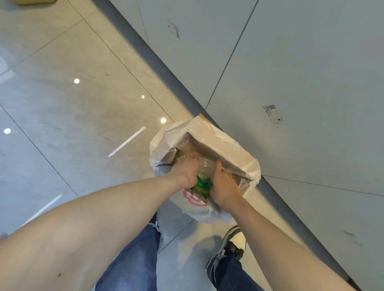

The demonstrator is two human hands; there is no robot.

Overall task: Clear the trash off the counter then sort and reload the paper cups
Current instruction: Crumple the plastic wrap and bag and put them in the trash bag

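A white plastic bag (209, 133) with a red print lines a cardboard box on the floor against the wall. Inside it lies a clear plastic bottle (205, 166) with a green label (202, 183). My left hand (186, 168) presses on the bottle from the left, fingers inside the bag. My right hand (223, 186) grips the bottle's right side, near the bag's rim. Both hands are closed around the bottle. No paper cups or counter are in view.
A grey panelled wall (291, 83) with a dark skirting runs diagonally on the right. Glossy floor tiles (72, 103) spread to the left. My jeans and a dark-and-white shoe (230, 247) stand just below the bag. A cardboard corner (31, 1) shows at top left.
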